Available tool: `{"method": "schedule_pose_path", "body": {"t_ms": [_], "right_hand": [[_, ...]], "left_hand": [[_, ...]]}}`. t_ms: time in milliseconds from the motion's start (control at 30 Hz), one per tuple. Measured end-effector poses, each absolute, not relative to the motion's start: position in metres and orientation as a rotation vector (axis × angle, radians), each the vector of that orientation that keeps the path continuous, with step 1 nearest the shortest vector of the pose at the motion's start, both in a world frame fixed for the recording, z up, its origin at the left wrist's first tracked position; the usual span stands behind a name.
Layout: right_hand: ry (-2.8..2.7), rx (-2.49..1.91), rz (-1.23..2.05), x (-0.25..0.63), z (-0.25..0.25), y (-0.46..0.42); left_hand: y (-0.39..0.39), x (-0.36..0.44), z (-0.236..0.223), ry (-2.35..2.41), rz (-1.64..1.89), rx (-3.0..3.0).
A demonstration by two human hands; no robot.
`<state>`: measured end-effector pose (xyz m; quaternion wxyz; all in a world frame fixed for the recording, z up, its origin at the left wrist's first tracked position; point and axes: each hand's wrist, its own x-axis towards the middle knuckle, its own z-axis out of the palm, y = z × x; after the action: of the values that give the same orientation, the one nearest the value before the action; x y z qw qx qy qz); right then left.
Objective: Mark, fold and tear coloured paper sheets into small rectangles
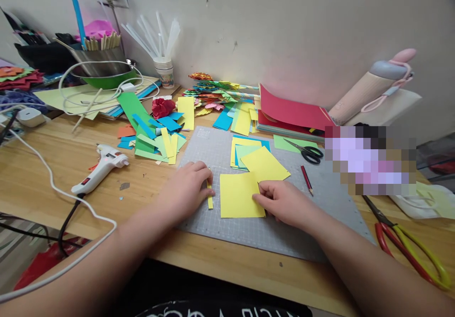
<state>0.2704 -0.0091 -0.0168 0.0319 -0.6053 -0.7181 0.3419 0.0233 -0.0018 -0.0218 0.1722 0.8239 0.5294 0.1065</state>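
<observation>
A yellow paper square [240,196] lies on the grey cutting mat [298,227], its right edge pinched between the thumb and fingers of my right hand [282,201]. Left of the square, my left hand [190,186] is closed on a narrow yellow paper strip [210,201], whose lower end shows below the thumb. Behind the square, another yellow sheet [267,163] rests at an angle on a small stack of green, yellow and blue paper [243,153]. A dark red pencil [306,179] lies right of my right hand.
Black scissors [310,154] lie on the mat's back right. Large red-and-yellow-handled scissors [398,236] lie at the right. A white glue gun [101,165] with a cord rests at left. Paper scraps [156,144], a red book-like stack [291,113] and a pinkish bottle [371,87] stand behind.
</observation>
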Motion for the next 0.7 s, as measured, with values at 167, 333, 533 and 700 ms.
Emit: {"method": "schedule_pose_path", "body": {"t_ms": [167,333,533,700], "right_hand": [[-2.228,-1.836,1.003,0.269,-0.017,-0.01],[-2.222,-1.82,0.992,0.269,-0.017,-0.01],[-2.22,-1.803,1.006,0.27,-0.019,-0.011],[-2.228,-1.789,1.005,0.27,-0.019,-0.009]], "left_hand": [[0.009,0.019,-0.026,1.637,0.365,2.076],[0.03,0.018,-0.024,1.641,0.324,2.05],[0.037,0.017,-0.015,1.556,0.406,1.951],[0.054,-0.028,0.0,1.885,0.727,1.674]]}}
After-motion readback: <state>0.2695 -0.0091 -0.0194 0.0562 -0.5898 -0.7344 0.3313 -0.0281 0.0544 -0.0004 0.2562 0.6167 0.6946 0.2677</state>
